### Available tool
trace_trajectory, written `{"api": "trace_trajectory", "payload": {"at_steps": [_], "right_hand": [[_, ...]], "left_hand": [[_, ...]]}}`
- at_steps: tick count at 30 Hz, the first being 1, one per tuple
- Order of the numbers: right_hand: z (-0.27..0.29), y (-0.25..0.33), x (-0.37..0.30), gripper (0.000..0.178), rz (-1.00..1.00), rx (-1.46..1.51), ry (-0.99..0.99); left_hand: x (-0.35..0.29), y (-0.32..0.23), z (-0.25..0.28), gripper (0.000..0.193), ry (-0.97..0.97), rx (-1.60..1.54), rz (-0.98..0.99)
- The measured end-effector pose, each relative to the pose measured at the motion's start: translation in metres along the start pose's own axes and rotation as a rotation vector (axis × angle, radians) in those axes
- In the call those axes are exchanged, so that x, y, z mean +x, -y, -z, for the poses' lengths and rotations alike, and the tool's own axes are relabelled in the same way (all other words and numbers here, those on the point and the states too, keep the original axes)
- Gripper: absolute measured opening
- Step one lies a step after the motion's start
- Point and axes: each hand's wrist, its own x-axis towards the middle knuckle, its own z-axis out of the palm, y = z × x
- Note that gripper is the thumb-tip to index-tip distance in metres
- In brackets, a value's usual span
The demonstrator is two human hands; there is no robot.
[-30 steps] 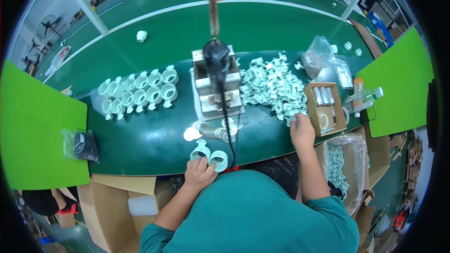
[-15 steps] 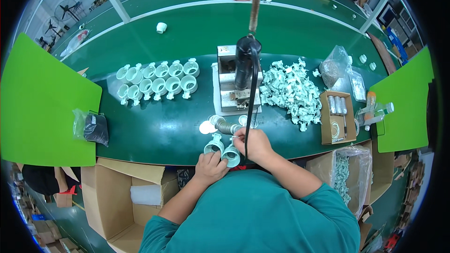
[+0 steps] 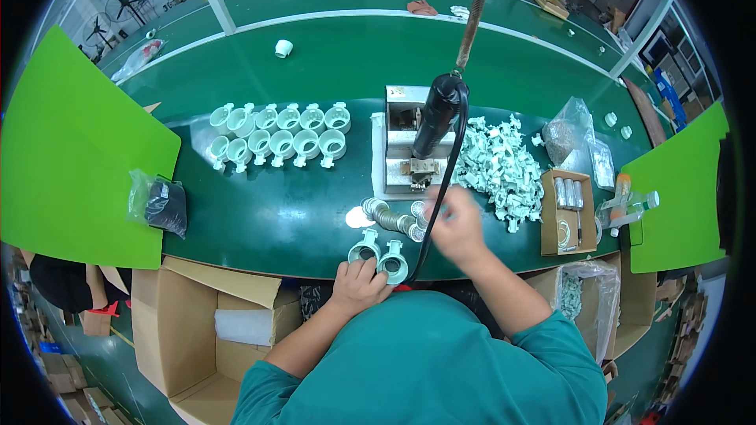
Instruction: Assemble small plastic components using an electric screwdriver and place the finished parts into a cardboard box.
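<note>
Two pale green round plastic housings, each with a tab, stand at the bench's near edge: a left housing (image 3: 365,247) and a right housing (image 3: 393,264). My left hand (image 3: 361,286) grips at their near side with curled fingers, partly hiding them. My right hand (image 3: 458,224) is raised beside a hanging black electric screwdriver (image 3: 435,118) and its cable; motion blurs its fingers, so whether it holds anything is unclear. A toppled row of round discs (image 3: 390,219) lies just beyond the housings, with flat white discs (image 3: 359,217) at its left.
Two rows of similar housings (image 3: 282,142) stand at left. Behind the discs sits a metal fixture (image 3: 405,142); a heap of small pale green clips (image 3: 500,169) lies right of it. Farther right is a cardboard tray (image 3: 568,212). Green panels (image 3: 87,165) flank the bench.
My right hand has left the right housing and moved up and right, past the discs. My left hand stays at the housings. The whole view has shifted slightly.
</note>
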Motion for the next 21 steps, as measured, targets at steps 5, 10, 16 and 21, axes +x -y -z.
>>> {"api": "trace_trajectory", "payload": {"at_steps": [5, 10, 16, 21], "right_hand": [[0.01, 0.046, 0.09, 0.071, 0.381, 0.09, -0.398], [-0.002, 0.056, 0.101, 0.06, 0.231, 0.763, -0.123], [-0.009, 0.043, 0.08, 0.054, 0.231, 0.757, -0.116], [-0.017, 0.045, 0.079, 0.052, 0.091, 0.76, 0.034]], "left_hand": [[0.013, -0.01, 0.012, 0.032, 0.087, 0.061, 0.13], [0.018, -0.006, 0.011, 0.032, 0.095, 0.058, 0.145], [0.018, -0.007, 0.013, 0.031, 0.095, 0.017, 0.141], [0.015, -0.004, 0.012, 0.033, 0.099, 0.005, 0.134]]}}
